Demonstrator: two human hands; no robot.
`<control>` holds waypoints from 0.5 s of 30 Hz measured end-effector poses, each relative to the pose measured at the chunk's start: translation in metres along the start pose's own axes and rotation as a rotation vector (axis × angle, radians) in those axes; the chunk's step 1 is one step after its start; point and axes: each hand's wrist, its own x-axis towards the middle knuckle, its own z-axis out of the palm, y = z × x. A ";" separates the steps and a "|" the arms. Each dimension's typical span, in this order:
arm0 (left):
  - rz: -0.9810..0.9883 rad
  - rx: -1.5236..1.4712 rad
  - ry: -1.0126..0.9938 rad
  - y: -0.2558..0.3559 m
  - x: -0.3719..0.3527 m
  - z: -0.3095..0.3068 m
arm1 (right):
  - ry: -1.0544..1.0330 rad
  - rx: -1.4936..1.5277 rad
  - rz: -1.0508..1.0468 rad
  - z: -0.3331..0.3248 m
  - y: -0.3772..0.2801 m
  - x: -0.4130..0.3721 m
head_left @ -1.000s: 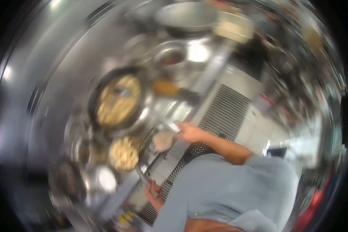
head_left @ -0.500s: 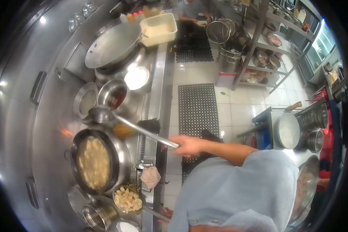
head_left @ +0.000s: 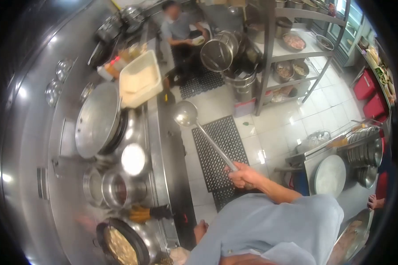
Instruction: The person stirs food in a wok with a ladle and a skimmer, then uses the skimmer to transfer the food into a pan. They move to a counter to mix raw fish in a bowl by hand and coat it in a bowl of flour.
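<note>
My right hand (head_left: 243, 176) is closed round the handle of a steel ladle (head_left: 212, 142). The ladle's bowl points away from me, over the aisle beside the counter edge. Low in the view my left hand (head_left: 200, 230) looks curled, close to my shirt; whatever it holds, if anything, is hidden. A dark wok (head_left: 141, 245) on the stove holds pale food in oil (head_left: 120, 246), partly cut off by the view's edge. Near it lie a yellow-bristled brush-like thing (head_left: 139, 214) with a dark end and a pale crumpled cloth (head_left: 180, 255).
Steel pots (head_left: 114, 189) and a large pale wok (head_left: 98, 120) line the counter, with a cream tub (head_left: 141, 79) farther along. A person (head_left: 177, 31) holds a small dish at the back. Black mats (head_left: 219, 152) cover the floor; a shelf rack (head_left: 264, 66) stands at right.
My view has turned, so the stove sits lower in it. The ladle has swung from over the pots to over the aisle. The strainer of fried pieces has mostly left the view.
</note>
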 end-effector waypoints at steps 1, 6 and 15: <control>0.039 0.027 -0.038 0.039 0.016 0.016 | 0.036 0.025 -0.015 -0.015 -0.012 -0.003; 0.206 0.125 -0.230 0.251 0.076 0.112 | 0.225 0.133 -0.133 -0.069 -0.054 -0.019; 0.531 0.208 -0.490 0.574 0.218 0.279 | 0.643 0.360 -0.298 -0.114 -0.062 -0.027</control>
